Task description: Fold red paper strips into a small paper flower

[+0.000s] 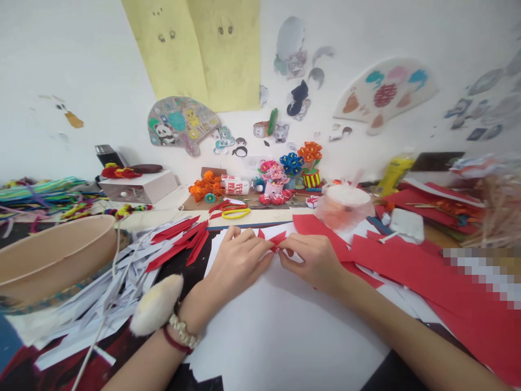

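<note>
My left hand point(238, 260) and my right hand point(311, 259) meet over a white sheet point(285, 326) on the table. Both pinch a small folded piece of red paper point(273, 239) between fingertips, the left from the left side, the right from the right. Only the pointed tips of the red piece show above the fingers. A bracelet and a fluffy pompom point(157, 304) hang at my left wrist.
Red paper strips point(179, 239) and white scraps lie to the left, beside a tan bowl point(52, 252). Large red sheets point(407, 260) spread on the right. Behind stand scissors point(232, 209), a glue bottle point(236, 187), a tape roll in plastic point(344, 206) and paper flowers point(303, 160).
</note>
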A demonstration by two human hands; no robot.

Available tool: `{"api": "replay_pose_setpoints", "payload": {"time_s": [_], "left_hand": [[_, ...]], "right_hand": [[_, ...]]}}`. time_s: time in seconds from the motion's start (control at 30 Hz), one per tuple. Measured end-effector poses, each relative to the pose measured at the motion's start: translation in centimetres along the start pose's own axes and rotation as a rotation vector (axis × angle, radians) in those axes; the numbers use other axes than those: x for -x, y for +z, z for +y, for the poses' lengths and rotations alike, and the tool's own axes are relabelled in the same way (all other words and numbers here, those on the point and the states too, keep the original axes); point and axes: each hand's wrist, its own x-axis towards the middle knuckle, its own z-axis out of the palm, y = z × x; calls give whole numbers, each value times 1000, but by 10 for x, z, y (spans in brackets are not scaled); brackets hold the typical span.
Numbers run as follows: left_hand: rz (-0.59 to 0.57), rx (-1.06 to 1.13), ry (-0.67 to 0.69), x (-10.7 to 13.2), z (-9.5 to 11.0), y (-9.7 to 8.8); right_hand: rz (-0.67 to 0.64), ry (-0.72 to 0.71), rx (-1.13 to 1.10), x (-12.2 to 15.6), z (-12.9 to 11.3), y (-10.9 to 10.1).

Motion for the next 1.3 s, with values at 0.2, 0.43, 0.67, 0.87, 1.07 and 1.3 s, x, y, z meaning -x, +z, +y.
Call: {"api": "replay_pose_setpoints", "payload": {"time_s": [0.2,0.43,0.67,0.87,1.07,1.3], "left_hand": [[-22,-176,13,-2,10,3],[6,-315,180,4,7,3],[-87,-221,271,7,2,-1],[-149,-151,274,2,-2,-8],[-88,-255,330,5,-4,-8],[-80,-251,391,5,-3,-7]], "right_hand": [[-12,-54,73,0,-1,3],[-74,-192,65,-3,3,-1],[-150,-354,149,-2,3,-1],[-149,-351,119,-1,5,1],[-138,-293,60,-1,6,1],[-122,-294,39,0,6,3]]}}
